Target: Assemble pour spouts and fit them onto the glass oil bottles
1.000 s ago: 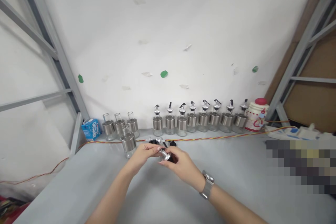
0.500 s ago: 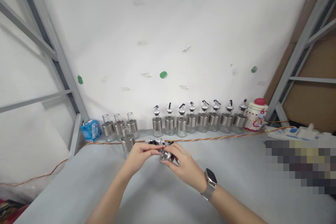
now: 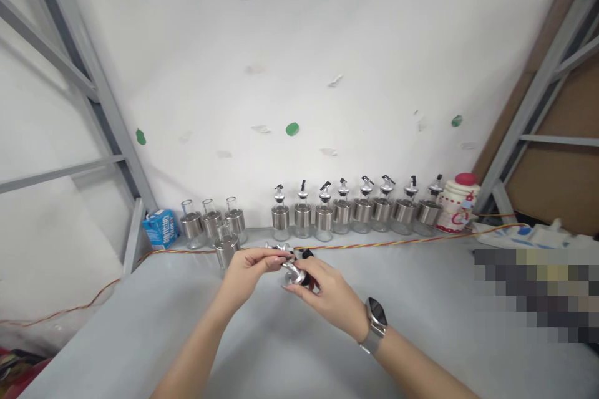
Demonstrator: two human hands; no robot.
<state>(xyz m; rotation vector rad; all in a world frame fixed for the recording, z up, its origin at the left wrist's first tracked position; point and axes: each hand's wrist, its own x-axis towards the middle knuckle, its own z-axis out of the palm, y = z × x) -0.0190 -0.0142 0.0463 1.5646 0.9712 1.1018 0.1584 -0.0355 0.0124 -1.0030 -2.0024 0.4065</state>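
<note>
A silver pour spout with a black stopper point(image 3: 296, 274) is held in my right hand point(image 3: 327, 296), its metal tip pointing left. My left hand point(image 3: 250, 271) pinches a small black flap point(image 3: 286, 257) between thumb and index finger, right at the spout's tip. Whether the flap is attached to the spout I cannot tell. Just behind my fingers, more silver and black spouts point(image 3: 275, 247) lie on the table, partly hidden. Nearest my left hand stands an uncapped glass bottle point(image 3: 227, 250) with a steel band, its lower part hidden by the hand.
Three more uncapped bottles point(image 3: 211, 222) stand at the back left beside a blue carton point(image 3: 161, 229). Several bottles with spouts point(image 3: 324, 218) line the wall, ending at a white jar with a red lid point(image 3: 458, 202). A red-yellow cord point(image 3: 374, 245) crosses the grey table point(image 3: 397, 299).
My left fingers have shifted slightly left and up from the spout, so more of its metal tip shows. My right hand keeps its hold. The camera view has shifted slightly.
</note>
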